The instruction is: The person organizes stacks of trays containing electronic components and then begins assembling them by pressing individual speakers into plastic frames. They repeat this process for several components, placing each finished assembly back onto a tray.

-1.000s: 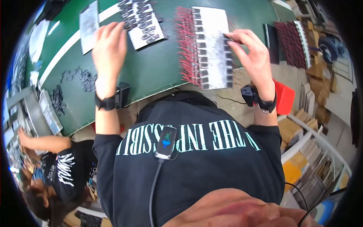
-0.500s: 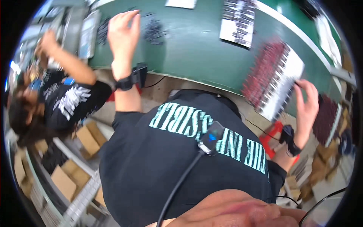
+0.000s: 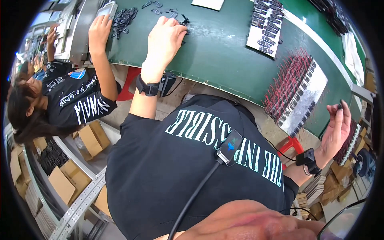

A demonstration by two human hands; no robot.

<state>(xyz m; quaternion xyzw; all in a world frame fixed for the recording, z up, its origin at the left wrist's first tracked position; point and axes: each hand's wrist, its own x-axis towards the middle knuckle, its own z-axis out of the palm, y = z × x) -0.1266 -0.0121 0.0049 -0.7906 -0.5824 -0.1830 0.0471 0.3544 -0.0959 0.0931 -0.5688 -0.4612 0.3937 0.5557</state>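
Pinching 1 small black part (image 3: 185,19) between thumb and fingertips, the left hand (image 3: 165,42) is positioned over the green table (image 3: 216,56). The right hand (image 3: 337,130) has its thumb and fingertips together on 1 small dark piece (image 3: 340,106), near the right end of the table. Beside this hand lies a white board (image 3: 317,86), with 2 rows of black parts along its long sides and red wires (image 3: 286,86) fanning leftward. Loose black parts (image 3: 157,11) lie near the left hand; a denser pile (image 3: 125,20) lies farther left, near a co-worker's hand (image 3: 100,32). A 2nd board (image 3: 253,38), bearing black parts, lies between the 2 hands. A red stool (image 3: 294,146) stands below the table's right end.
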